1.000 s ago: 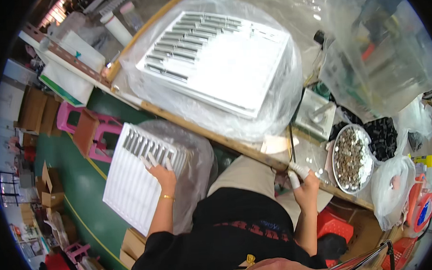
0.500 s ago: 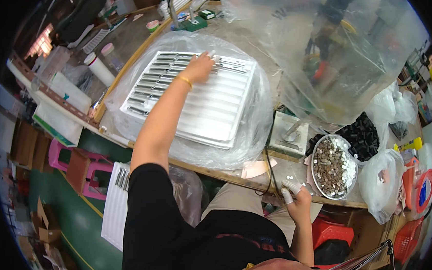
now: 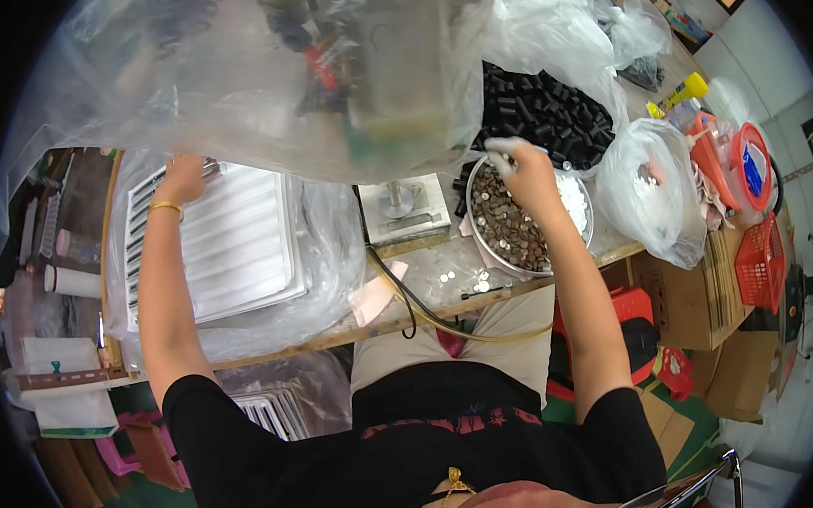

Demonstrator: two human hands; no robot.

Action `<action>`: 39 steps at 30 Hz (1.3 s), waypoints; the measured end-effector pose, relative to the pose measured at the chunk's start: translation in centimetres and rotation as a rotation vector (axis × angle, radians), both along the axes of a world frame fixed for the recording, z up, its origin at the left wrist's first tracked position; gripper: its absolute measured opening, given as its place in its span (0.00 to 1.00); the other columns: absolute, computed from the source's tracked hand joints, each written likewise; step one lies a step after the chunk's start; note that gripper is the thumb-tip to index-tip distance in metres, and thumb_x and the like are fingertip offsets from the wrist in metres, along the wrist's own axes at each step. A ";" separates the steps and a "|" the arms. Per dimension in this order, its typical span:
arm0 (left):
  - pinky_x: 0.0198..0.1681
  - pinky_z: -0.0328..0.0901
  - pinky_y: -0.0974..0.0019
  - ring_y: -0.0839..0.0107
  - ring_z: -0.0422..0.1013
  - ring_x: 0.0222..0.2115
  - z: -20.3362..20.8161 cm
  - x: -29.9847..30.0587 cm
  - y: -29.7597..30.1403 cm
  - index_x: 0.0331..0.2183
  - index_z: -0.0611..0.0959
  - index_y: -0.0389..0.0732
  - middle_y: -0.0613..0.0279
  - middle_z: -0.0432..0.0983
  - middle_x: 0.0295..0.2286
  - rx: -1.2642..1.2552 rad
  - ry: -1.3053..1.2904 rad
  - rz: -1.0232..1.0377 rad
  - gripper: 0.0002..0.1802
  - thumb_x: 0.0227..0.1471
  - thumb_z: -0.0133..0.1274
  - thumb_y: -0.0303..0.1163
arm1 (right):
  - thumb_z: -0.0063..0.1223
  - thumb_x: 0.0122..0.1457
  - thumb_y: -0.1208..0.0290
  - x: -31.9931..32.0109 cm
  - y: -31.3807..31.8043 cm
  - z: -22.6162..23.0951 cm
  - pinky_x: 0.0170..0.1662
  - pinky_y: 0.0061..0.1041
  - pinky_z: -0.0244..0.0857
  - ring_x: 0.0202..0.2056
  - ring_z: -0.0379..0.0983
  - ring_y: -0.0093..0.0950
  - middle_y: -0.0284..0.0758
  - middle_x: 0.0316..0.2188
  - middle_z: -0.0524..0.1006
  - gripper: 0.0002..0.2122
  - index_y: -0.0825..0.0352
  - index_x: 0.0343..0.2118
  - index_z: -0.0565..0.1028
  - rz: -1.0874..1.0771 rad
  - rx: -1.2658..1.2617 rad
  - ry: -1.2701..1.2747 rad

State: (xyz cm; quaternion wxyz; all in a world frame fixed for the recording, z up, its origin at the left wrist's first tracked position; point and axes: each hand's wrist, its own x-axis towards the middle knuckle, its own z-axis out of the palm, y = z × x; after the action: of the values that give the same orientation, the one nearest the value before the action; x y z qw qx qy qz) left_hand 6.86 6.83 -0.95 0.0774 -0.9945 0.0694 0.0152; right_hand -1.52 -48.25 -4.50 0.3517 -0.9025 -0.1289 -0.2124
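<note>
My left hand (image 3: 182, 180), with a gold bracelet at the wrist, is at the far part of a white ribbed tray (image 3: 240, 240). Shiny metal tubes (image 3: 136, 218) lie in rows along the tray's left side, and one lies beside my fingers. A hanging plastic sheet partly hides those fingertips, so their grip is unclear. White covers sit on the fingers of my right hand (image 3: 533, 181). It hovers over the far edge of an oval metal dish (image 3: 529, 271) of small brown and white pieces, fingers slightly apart, near a heap of short black cylinders (image 3: 546, 118).
A translucent plastic sheet (image 3: 232, 79) hangs across the far side of the bench. Between tray and dish stands a metal block fixture (image 3: 404, 213) with a cable in front. Plastic bags (image 3: 652, 195) and a red basket (image 3: 760, 263) are at the right.
The view has swung to the right. My right hand has risen from the bench's front edge to the far side of the dish. My left hand remains at the tray.
</note>
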 end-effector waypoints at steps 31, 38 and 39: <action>0.38 0.57 0.49 0.45 0.62 0.32 -5.5 -13.5 -28.4 0.20 0.72 0.32 0.44 0.69 0.27 -0.833 0.023 -0.258 0.04 0.36 0.51 0.20 | 0.61 0.49 0.75 -3.4 9.6 2.9 0.32 0.18 0.63 0.27 0.66 0.17 0.28 0.25 0.74 0.13 0.70 0.39 0.75 0.243 0.558 0.506; 0.43 0.56 0.49 0.46 0.62 0.31 -5.6 -15.1 -29.0 0.21 0.72 0.34 0.46 0.68 0.26 -0.814 -0.070 -0.305 0.04 0.37 0.51 0.21 | 0.58 0.51 0.78 -4.0 9.9 2.9 0.36 0.23 0.67 0.31 0.72 0.20 0.35 0.31 0.79 0.11 0.71 0.39 0.74 0.390 0.683 0.394; 0.43 0.56 0.49 0.46 0.62 0.31 -5.8 -15.2 -29.1 0.21 0.72 0.34 0.46 0.68 0.26 -0.816 -0.065 -0.307 0.04 0.37 0.51 0.21 | 0.58 0.51 0.78 -3.9 9.8 2.7 0.36 0.23 0.67 0.31 0.72 0.20 0.35 0.31 0.79 0.11 0.71 0.39 0.74 0.385 0.684 0.397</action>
State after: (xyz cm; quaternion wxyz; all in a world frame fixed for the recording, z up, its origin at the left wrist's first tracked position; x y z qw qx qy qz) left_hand -8.31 -22.28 -6.77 -0.3185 -0.9217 0.2142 -0.0564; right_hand -5.38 -38.50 -1.77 0.6813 -0.7171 -0.1470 0.0041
